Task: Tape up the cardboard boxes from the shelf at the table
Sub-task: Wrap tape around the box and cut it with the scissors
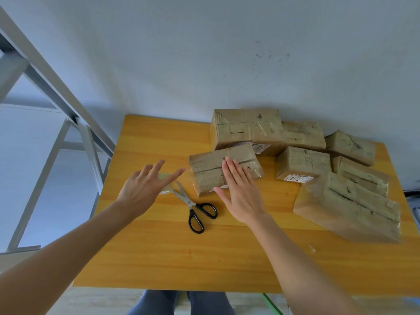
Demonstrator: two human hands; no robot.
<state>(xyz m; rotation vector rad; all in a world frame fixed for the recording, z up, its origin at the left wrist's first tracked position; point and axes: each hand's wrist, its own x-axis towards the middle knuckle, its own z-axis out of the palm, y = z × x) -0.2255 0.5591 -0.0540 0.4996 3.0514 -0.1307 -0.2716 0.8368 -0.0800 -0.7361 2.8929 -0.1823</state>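
You are pressing your flat right hand (241, 194) on the box (204, 165).
Your left hand (145, 189) is hovering, fingers spread, over the tape (163, 176) beside the scissors (196, 208).

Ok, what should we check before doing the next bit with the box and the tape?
1. Box steady: the right hand lies flat on the middle box. Ok.
2. Tape roll near: it lies just under the left hand, whose fingers are spread. Ok.
3. Tape roll gripped: the left hand holds nothing. Not ok.
4. Scissors handy: they lie on the table beside the middle box. Ok.
5. Middle box sealed all round: shiny tape shows on top; the underside is hidden. Cannot tell.
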